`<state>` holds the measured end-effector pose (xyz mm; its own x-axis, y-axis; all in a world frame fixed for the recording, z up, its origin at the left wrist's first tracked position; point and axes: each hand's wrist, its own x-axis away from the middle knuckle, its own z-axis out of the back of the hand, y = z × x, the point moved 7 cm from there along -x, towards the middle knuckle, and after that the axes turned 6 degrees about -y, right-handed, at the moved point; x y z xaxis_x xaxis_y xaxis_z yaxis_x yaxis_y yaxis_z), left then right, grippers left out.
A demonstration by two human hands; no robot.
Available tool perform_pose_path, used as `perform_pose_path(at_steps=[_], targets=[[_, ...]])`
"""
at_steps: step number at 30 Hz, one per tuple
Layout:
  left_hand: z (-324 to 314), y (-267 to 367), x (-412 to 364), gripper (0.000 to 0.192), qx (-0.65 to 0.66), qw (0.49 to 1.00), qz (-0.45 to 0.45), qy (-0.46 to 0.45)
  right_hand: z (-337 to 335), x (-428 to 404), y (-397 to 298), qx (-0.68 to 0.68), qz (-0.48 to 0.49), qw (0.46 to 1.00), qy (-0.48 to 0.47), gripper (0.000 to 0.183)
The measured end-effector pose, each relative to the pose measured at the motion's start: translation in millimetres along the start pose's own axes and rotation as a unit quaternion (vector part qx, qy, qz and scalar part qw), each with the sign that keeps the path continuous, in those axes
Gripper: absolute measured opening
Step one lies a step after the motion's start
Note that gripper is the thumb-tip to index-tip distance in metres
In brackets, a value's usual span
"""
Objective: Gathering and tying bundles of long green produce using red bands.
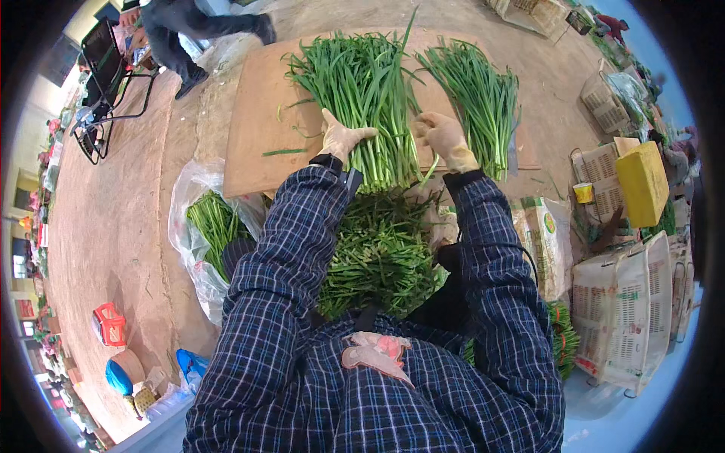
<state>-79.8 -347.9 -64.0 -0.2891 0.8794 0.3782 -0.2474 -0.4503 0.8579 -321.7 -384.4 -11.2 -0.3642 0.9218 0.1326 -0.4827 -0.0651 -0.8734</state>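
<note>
A large pile of long green leafy stalks, perhaps garlic chives (362, 85), lies on a brown board (255, 124), its pale stem ends towards me. My gloved left hand (341, 136) rests against the pile's left side, thumb and fingers spread over the stems. At the right side of the pile, my gloved right hand (440, 136) has its fingers curled near a few loose stalks; whether it grips one I cannot tell. A smaller bunch of the same greens (487, 107) lies right of that hand. Below the board's near edge is a heap of cut green stalks (379, 260).
A clear plastic bag (184, 221) with greens stands at the left. White plastic crates (620, 311) and a yellow block-shaped object (642, 184) are at the right. Beyond the board's far left corner a person (175, 34) walks near a black chair (107, 85). A red plastic stool-like object (110, 324) stands lower left.
</note>
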Motion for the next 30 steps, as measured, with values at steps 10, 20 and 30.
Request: perform_pose_path(at_steps=[10, 20, 30], targets=[[12, 7, 28, 0.145, -0.129, 0.982, -0.090, 0.106, -28, 6, 1, 0.282, 0.151, 0.947, 0.004, 0.035], [41, 17, 42, 0.159, -0.141, 0.986, -0.028, 0.078, -20, -2, -62, -0.181, 0.152, 0.970, -0.062, 0.023], [18, -19, 1, 0.141, -0.056, 0.998, -0.035, -0.010, 9, 7, 5, -0.408, 0.109, 0.906, -0.030, 0.020]])
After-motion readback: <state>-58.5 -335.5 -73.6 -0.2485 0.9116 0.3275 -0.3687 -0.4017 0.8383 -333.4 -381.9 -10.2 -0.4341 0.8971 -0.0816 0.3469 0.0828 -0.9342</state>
